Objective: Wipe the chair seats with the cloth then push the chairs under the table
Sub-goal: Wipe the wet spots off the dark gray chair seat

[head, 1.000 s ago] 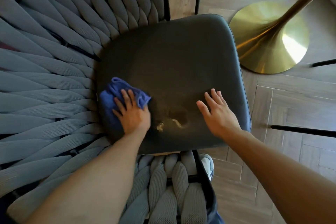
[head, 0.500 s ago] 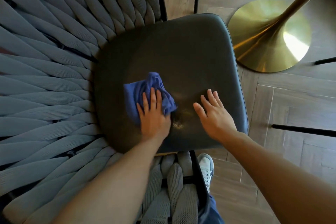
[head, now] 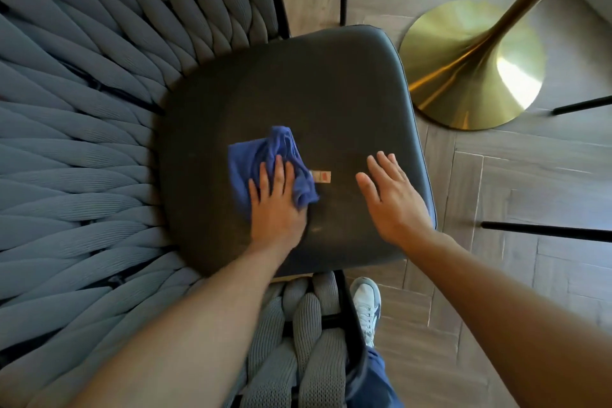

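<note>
Since the earlier frames my left hand (head: 276, 209) had carried the blue cloth (head: 265, 162) from the seat's left edge, beside the woven backrest (head: 82, 142), to about the middle of the dark seat (head: 314, 83). A small label (head: 321, 176) had come into view at the cloth's right edge, lying flat on the seat between my two hands.

The cloth lay bunched under and ahead of my left hand, most of it showing past my fingertips and to their left, one fold running along the right side of my hand. My left palm pressed down on it with the fingers straight and spread, so I was pinning the cloth rather than clutching it.

My right hand (head: 394, 195) was flat, fingers straight and loosely together, gripping nothing, over the right part of the seat near its edge. I could not tell whether the palm touched the seat or hung just above it.

On the wooden floor (head: 530, 192) right of the seat stood a round brass table base (head: 447, 53), and my shoe (head: 366, 301) showed below the seat's front edge.
</note>
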